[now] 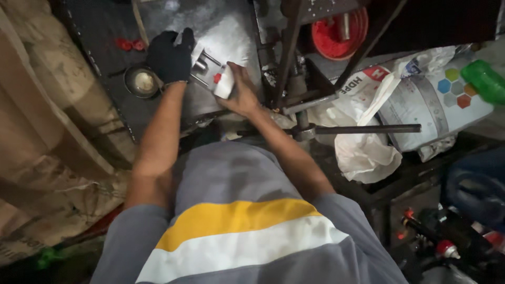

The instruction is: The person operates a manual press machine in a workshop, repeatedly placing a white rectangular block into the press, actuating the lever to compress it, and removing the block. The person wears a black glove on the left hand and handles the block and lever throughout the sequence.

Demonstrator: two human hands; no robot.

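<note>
Your left hand point(169, 55), in a dark glove, is closed around the upper end of a small metal fixture point(202, 66) with thin steel rods, pinning it against the dark bench point(105, 31); your bare right hand point(241, 92) is curled around a small white plastic piece point(224, 81) with a red spot on it, holding it at the lower end of that same fixture, so both hands meet over the one assembly; the white piece sits just beside the rods, touching them as far as the view shows; how it seats on them you cannot tell from here. Just left of your gloved hand stands a small round metal cup point(141, 81) with something pale inside; two red caps point(130, 44) lie near the bench's far edge, well apart from the fixture. To the right of your right hand rises a dark metal press frame point(292, 68) with a long horizontal lever bar point(368, 128); behind it sits a red tub point(339, 29). Further right lie white printed plastic sacks point(421, 94) and a green plastic object point(484, 79) at the frame's edge; brown sacks point(47, 115) are stacked along your left side; dark bottles with red caps point(442, 244) lie low on the right.
</note>
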